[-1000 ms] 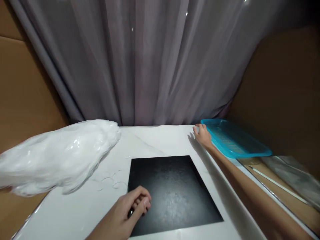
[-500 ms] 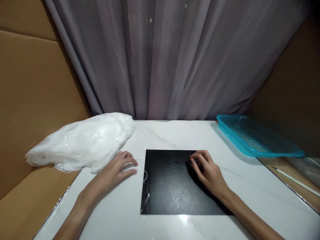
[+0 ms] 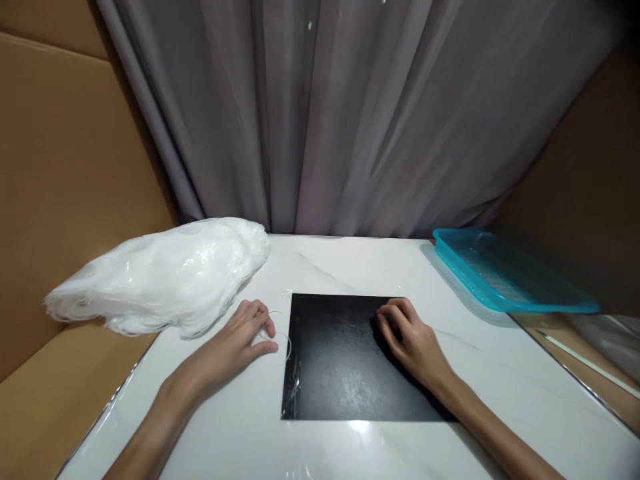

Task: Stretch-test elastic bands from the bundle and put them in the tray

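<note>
My left hand (image 3: 250, 333) rests on the white table left of a square black mat (image 3: 345, 360), thumb and fingers apart. Beside its fingertips a thin whitish strand (image 3: 290, 347) curls in a loop across the mat's left edge; whether any of it touches the fingers I cannot tell. Over the mat's upper right part, my right hand (image 3: 413, 337) has its fingers curled in toward the thumb in a pinch. What sits between those fingertips, if anything, is too small to make out. Clear, shiny film (image 3: 294, 387) shows along the mat's left side.
A big bundle of white, translucent strands (image 3: 170, 273) lies at the back left, reaching past the table edge. On the right stands a translucent blue tray (image 3: 500, 303). A pale thin stick (image 3: 590, 363) lies beyond the right edge. Cardboard walls (image 3: 75, 167) and a grey curtain (image 3: 340, 120) surround the table.
The view has tilted down slightly. My left hand's thumb and fingers have shifted a little to the right, near the loop. My right hand stays nearly in place over the mat.
</note>
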The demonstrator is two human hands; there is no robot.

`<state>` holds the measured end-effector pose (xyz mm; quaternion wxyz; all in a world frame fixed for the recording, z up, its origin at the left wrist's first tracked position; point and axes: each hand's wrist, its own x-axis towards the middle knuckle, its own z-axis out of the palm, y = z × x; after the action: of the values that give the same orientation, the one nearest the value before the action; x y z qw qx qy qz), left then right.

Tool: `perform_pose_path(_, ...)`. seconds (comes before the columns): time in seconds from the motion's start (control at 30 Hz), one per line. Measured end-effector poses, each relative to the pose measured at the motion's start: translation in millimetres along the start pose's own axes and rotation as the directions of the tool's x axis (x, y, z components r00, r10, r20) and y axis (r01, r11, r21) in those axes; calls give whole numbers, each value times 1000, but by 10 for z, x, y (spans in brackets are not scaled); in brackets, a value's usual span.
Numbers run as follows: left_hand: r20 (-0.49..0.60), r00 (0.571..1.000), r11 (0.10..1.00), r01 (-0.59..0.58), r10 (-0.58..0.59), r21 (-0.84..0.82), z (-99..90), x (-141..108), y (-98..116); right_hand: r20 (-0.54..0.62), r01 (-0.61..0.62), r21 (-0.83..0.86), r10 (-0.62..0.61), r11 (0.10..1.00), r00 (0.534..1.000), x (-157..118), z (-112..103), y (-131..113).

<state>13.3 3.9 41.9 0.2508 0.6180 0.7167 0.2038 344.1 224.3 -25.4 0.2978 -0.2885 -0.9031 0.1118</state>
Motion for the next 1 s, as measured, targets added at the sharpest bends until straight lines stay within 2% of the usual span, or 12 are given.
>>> perform_pose_path(0.17,-54,998,1000,12,-13,-19,43,5,-88,15,6,9,-6,1000,1000,13,-4,-24)
perform_pose_path(0.43,-56,998,990,-14,7,-142,49,10,-7,6,16,11,-16,1000,1000,16,-7,-18)
perform_pose_path(0.53,-46,999,973,-11,1,-231,35,-1,141,-32,25,74,-22,997,999,1,-100,-167)
perform_pose_path(0.6,-40,999,952,-15,3,-306,64,-13,308,-26,-21,249,29,968,999,-10,-173,-413)
perform_pose_path(0.67,-5,1000,868,-19,19,-496,137,-28,502,69,-124,488,104,864,992,-32,-208,-738)
perform_pose_path(0.73,77,996,620,31,47,-784,232,-38,676,223,-194,627,65,754,973,-75,-183,-1049)
perform_pose_path(0.8,138,990,403,110,41,-909,316,-36,790,285,-206,673,8,711,959,-128,-113,-1256)
perform_pose_path(0.87,156,988,337,142,16,-931,374,-20,838,258,-200,679,25,706,966,-174,-37,-1331)
perform_pose_path(1.0,142,990,361,135,-7,-923,451,42,844,159,-180,696,96,695,983,-207,14,-1261)
